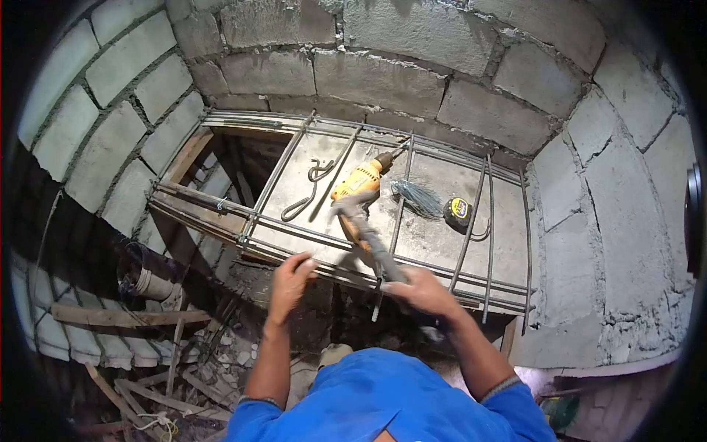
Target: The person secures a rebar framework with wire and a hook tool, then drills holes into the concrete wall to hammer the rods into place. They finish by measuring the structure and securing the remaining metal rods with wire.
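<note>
Block walls hem slab [434, 243]; R hand [421, 291] grips hammer [368, 236], L hand [289, 278] half-curled, empty, at rebar [294, 254] edge.

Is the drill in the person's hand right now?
No. The orange drill lies on the board under the rebar, while the right hand grips a hammer and the left hand touches the rebar's front edge.

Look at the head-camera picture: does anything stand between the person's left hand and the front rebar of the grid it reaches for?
Nothing visible does. The left hand hangs open just short of the front rebar, with only air between them. The right hand grips a blurred tool further along, and the orange drill lies behind the bars.
</note>
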The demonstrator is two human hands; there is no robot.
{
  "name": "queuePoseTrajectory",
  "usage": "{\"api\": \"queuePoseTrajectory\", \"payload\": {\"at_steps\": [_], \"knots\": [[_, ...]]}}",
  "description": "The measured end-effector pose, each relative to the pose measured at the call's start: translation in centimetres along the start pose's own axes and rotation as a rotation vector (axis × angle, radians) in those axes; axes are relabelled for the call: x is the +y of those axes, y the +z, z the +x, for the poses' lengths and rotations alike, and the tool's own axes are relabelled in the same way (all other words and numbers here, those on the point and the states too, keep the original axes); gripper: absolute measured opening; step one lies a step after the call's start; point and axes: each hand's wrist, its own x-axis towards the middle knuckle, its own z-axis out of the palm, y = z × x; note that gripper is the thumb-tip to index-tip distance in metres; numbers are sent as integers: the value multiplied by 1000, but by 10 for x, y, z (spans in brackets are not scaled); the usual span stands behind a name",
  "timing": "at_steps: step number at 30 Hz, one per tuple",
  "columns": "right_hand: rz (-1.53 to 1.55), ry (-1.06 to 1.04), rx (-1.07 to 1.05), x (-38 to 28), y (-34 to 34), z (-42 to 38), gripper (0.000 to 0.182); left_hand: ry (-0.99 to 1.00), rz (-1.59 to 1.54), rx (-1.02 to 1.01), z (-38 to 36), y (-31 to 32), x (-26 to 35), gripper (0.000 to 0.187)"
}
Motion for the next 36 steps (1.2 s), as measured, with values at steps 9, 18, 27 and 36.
{"api": "queuePoseTrajectory", "payload": {"at_steps": [9, 18, 27, 36], "knots": [[-224, -69, 109, -8, 124, 192, 51, -212, -72, 283, -67, -97, -88, 43], [-537, -324, 302, -40, 92, 159, 39, -123, -57, -48, -26, -77, -79, 36], [-706, 112, 1238, 171, -176, -12, 33, -125, -4, -330, -5, -38, -33, 34], [-679, 465, 1135, 257, -220, -52, 36, -82, 144, -102, -13, 11, -4, 22]]}}
